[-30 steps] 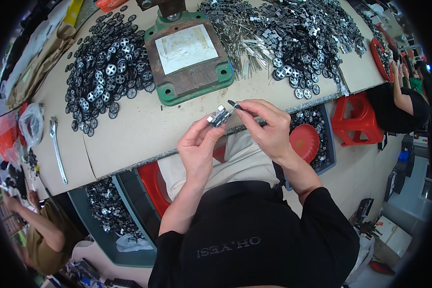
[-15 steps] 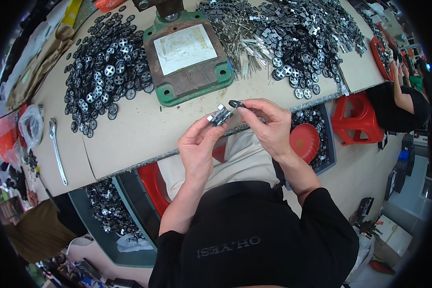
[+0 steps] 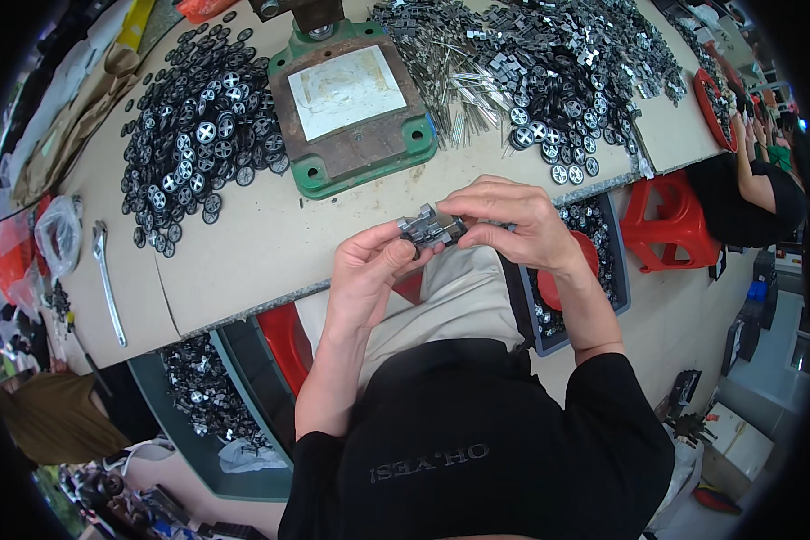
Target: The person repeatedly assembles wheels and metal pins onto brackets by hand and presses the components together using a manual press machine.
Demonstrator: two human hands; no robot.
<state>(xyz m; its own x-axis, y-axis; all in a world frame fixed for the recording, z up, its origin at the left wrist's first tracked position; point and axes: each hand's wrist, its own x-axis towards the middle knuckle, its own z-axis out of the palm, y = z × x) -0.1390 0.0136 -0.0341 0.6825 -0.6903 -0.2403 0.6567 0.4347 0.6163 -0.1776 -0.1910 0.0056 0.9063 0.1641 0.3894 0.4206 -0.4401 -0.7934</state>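
Head view: both my hands hold one small metal part (image 3: 430, 229) at the bench (image 3: 243, 261) edge.
My left hand (image 3: 369, 270) and right hand (image 3: 513, 225) each have a grip pinching it.

Even, bright light over a workshop desk (image 3: 243, 261), seen through a fisheye lens.

Soft light falls from above with no hard shadows; only faint shade lies under the hands near the desk edge. The pale plate on the green press base (image 3: 351, 99) is close to washed out, and the metal parts (image 3: 549, 63) throw small glints. The centre is sharp. Straight desk edges bow toward the rim, where the frame darkens into a black ring, with thin colour fringing and softer detail at the far left and right.
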